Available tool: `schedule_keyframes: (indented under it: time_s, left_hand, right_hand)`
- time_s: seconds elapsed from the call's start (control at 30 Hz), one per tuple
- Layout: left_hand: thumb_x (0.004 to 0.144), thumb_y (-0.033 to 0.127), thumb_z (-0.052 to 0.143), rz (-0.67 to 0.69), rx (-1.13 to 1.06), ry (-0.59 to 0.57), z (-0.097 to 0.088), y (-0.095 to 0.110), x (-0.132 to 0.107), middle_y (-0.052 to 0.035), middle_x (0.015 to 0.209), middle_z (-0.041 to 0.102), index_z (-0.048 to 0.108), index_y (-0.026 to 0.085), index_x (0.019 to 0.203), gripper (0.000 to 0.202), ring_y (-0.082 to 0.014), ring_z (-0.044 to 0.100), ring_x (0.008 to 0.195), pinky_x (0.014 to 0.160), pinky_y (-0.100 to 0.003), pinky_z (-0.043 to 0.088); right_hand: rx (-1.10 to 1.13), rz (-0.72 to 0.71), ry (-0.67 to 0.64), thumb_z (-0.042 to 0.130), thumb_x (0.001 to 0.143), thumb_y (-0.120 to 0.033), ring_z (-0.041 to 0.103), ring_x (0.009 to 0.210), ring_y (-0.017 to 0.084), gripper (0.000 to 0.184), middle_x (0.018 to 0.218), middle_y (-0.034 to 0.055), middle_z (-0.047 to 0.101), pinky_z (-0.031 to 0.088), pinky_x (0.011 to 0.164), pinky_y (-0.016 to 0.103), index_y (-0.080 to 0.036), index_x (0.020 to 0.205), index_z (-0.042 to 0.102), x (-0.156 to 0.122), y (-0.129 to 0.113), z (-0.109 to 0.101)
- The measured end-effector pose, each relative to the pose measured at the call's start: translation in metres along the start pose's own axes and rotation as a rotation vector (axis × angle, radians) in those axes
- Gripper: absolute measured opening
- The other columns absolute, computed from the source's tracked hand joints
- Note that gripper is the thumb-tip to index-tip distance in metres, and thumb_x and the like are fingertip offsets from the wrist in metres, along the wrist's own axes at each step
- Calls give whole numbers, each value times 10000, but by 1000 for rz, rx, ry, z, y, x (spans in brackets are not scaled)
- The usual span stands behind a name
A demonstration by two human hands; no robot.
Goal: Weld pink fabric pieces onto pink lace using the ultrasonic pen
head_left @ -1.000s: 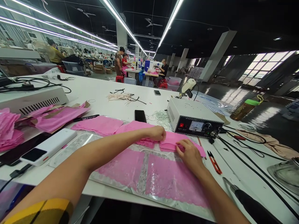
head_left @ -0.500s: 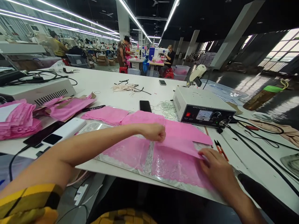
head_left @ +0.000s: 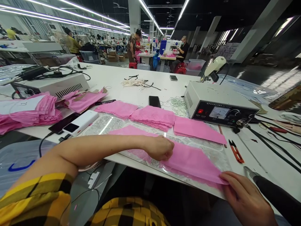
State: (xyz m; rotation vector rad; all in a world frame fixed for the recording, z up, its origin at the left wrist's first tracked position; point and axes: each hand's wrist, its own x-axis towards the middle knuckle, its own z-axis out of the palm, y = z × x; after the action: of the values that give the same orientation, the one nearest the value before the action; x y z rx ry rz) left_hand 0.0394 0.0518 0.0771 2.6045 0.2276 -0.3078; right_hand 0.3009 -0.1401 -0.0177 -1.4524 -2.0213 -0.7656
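A pink fabric piece [head_left: 192, 160] stretches between my hands, low over the near part of a clear patterned sheet [head_left: 103, 121]. My left hand [head_left: 162, 147] is closed on its left end, the fingertips turned down and partly hidden. Its right corner is pinched between thumb and fingers of my right hand [head_left: 244, 191]. Under it lies another pink piece whose edge shows along the front. A further pink piece [head_left: 131, 130] lies beneath my left forearm. Behind are three pink stacks: a left one [head_left: 117, 109], a scalloped middle one [head_left: 154, 117] and a right one [head_left: 199, 129].
A control box [head_left: 221, 103] with a dial stands at the right, cables trailing from it. Orange thread snips [head_left: 235, 151] lie near my right hand. A power bank [head_left: 81, 122], a phone [head_left: 154, 101] and piled pink fabric [head_left: 28, 110] are on the table [head_left: 105, 72]. Co-workers sit and stand beyond.
Both hands have brought the pink piece toward me and down, away from the right stack onto the near row. The view has turned slightly left.
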Motion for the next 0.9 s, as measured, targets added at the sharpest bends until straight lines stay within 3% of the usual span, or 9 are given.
schedule_keyframes:
  time_s: [0.4,0.63,0.9]
  left_hand:
    - [774,-1,626,22,15,28,8,-6,-4,-26,898,655,685,166,672,205,-162,589,825,838,-317,370]
    - [801,49,676,34,-17,99,16,-12,-7,-21,892,653,686,173,669,182,-162,601,838,795,-283,386]
    - [842,121,707,90,-34,215,22,-10,-21,-29,927,623,706,178,780,84,-153,610,856,825,-248,417]
  right_hand:
    - [71,66,-26,484,931,-216,653,823,166,195,935,29,673,494,838,318,-233,1049,639,-10,-5,-3]
    - [168,95,-53,514,929,-215,660,901,170,256,1011,30,692,488,900,305,-230,1153,638,-21,-2,-6]
    - [154,155,-26,558,923,-179,677,903,158,190,1006,54,691,535,860,273,-201,1087,651,-14,-10,-13]
